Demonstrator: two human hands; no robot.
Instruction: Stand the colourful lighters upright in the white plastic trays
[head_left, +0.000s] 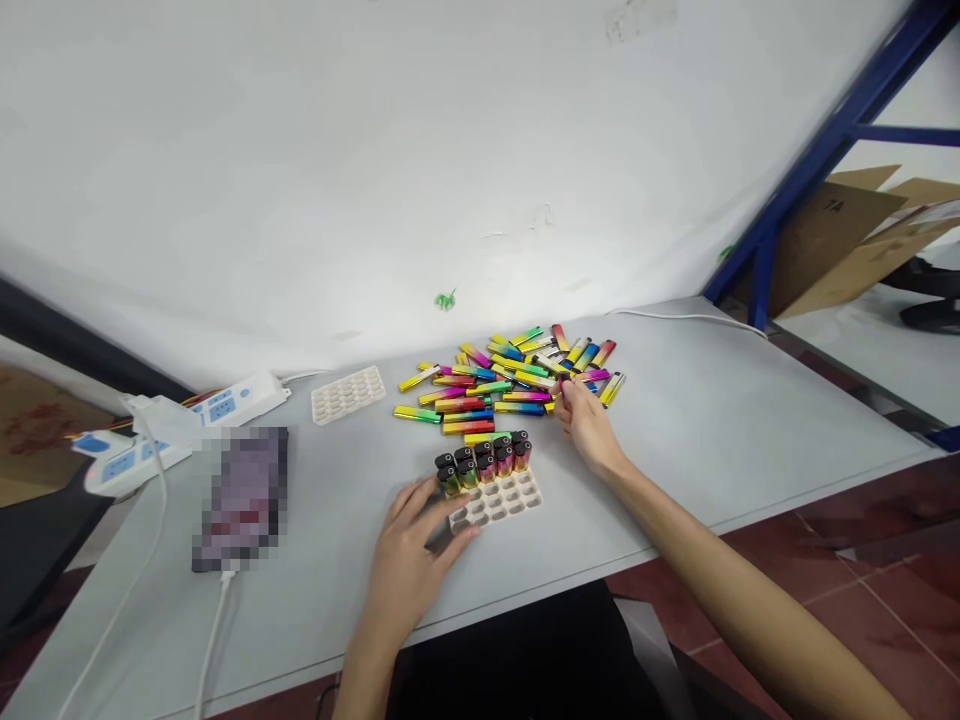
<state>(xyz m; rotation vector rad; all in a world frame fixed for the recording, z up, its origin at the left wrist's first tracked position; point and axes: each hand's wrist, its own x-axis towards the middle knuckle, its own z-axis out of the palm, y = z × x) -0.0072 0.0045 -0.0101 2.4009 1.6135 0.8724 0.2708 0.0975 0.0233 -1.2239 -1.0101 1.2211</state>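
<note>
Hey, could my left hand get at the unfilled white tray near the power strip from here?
Probably yes: the left hand is beside the partly filled tray, and nothing visible stands between it and the unfilled tray.

The lighter pile (pixel 534 380) blocks the middle; tabletop (pixel 750 410) lies open rightward.
</note>
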